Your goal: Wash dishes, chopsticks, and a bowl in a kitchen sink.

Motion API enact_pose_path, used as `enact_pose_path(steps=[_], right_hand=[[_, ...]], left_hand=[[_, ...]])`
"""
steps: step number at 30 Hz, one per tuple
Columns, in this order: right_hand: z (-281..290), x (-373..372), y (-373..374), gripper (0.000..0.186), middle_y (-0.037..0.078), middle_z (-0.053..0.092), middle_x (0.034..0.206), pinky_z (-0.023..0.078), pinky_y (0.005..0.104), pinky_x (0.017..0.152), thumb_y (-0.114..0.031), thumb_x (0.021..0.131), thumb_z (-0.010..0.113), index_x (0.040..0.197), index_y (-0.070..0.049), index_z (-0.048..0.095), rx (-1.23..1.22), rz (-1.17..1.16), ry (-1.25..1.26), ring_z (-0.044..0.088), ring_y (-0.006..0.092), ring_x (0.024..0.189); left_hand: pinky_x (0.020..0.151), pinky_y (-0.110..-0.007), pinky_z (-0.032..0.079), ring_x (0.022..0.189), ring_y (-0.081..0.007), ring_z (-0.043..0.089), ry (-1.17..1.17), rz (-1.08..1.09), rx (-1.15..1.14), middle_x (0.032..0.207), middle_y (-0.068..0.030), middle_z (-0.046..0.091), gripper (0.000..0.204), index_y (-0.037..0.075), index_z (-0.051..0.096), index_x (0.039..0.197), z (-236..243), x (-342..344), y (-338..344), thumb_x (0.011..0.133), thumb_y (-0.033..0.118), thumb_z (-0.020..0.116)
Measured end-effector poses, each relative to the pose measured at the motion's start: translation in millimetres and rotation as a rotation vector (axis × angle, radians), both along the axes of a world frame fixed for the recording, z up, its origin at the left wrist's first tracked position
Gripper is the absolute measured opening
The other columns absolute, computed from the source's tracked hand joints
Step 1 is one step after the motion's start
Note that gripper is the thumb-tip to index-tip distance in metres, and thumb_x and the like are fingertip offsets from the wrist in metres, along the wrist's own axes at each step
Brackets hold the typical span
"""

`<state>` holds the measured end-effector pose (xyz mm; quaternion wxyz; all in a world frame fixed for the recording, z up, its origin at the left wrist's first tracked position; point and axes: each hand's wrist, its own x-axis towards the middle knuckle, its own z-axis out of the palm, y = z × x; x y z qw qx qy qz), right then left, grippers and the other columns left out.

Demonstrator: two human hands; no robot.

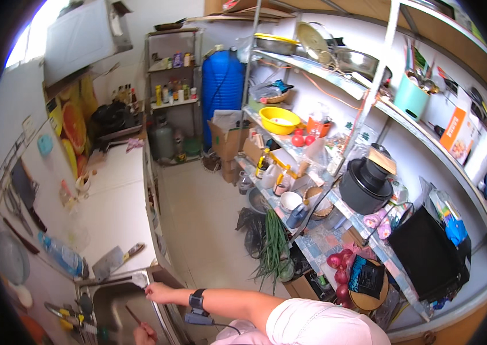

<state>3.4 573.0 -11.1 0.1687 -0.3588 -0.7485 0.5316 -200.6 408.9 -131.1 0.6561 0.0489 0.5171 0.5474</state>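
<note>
At the front right corner of the metal sink (166,322), my right hand (158,292) reaches out with its fingers closed on a small whitish, crumpled thing (139,280). What that is made of is too small to tell. A dark band with a boxy device sits on my right wrist. Lower down, partly cut off by the picture's edge, my left hand (145,333) is closed around a thin brown stick (132,314) that slants over the basin. A cleaver (108,263) with a wooden handle lies on the white counter (118,198) just beyond the sink.
Along the left wall hang several knives (28,195), and a plastic bottle (62,256) lies near the sink. To my right stands a metal shelf rack (335,75) with a black pot (364,187), a yellow basin (280,121) and red onions (341,276). Green onions (275,244) hang by the floor (192,213).
</note>
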Motion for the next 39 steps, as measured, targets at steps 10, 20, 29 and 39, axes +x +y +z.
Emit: enact_pose_path(steps=[10, 20, 29, 39], right_hand=[[45.7, 15.1, 17.1, 0.016, 0.002, 0.052, 0.056, 0.041, 0.0238, 0.044, -0.017, 0.081, 0.054, 0.075, -0.003, 0.051, -0.36, -0.099, 0.571, 0.049, 0.0097, 0.047], [372.6, 351.7, 113.4, 0.016, 0.001, 0.052, 0.06, 0.041, 0.0214, 0.045, -0.017, 0.083, 0.051, 0.073, -0.004, 0.052, 0.894, -0.683, 0.855, 0.049, 0.008, 0.049], [684.4, 611.8, 29.8, 0.012, 0.007, 0.056, 0.063, 0.043, 0.0227, 0.047, -0.01, 0.078, 0.055, 0.075, 0.002, 0.056, 1.711, -1.204, 0.087, 0.054, 0.0121, 0.051], [754.4, 745.0, 3.5, 0.018, 0.0, 0.056, 0.059, 0.041, 0.0192, 0.049, -0.022, 0.079, 0.057, 0.076, -0.004, 0.057, 1.472, -1.47, -0.59, 0.052, 0.0046, 0.051]], left_hand=[[0.044, -0.019, 0.031, 0.051, -0.0055, 0.037, 0.508, -0.393, 0.287, 0.061, 0.0051, 0.041, 0.012, 0.01, 0.05, 0.09, 177.7, 101.8, 42.6, 0.086, 0.021, 0.048], [0.089, -0.039, 0.033, 0.104, -0.0294, 0.043, 1.667, -0.503, 0.154, 0.11, -0.0169, 0.049, 0.042, 0.004, 0.045, 0.115, 89.1, 77.5, 51.6, 0.081, 0.028, 0.052], [0.074, -0.041, 0.043, 0.077, -0.0366, 0.054, 2.136, -0.168, 0.344, 0.084, -0.018, 0.059, 0.025, 0.001, 0.061, 0.086, 162.1, 141.1, 68.7, 0.077, 0.023, 0.053], [0.083, -0.038, 0.039, 0.094, -0.0324, 0.052, 1.91, -0.202, 0.258, 0.103, -0.023, 0.052, 0.036, 0.002, 0.053, 0.107, 180.0, 239.2, 108.7, 0.077, 0.021, 0.056]])
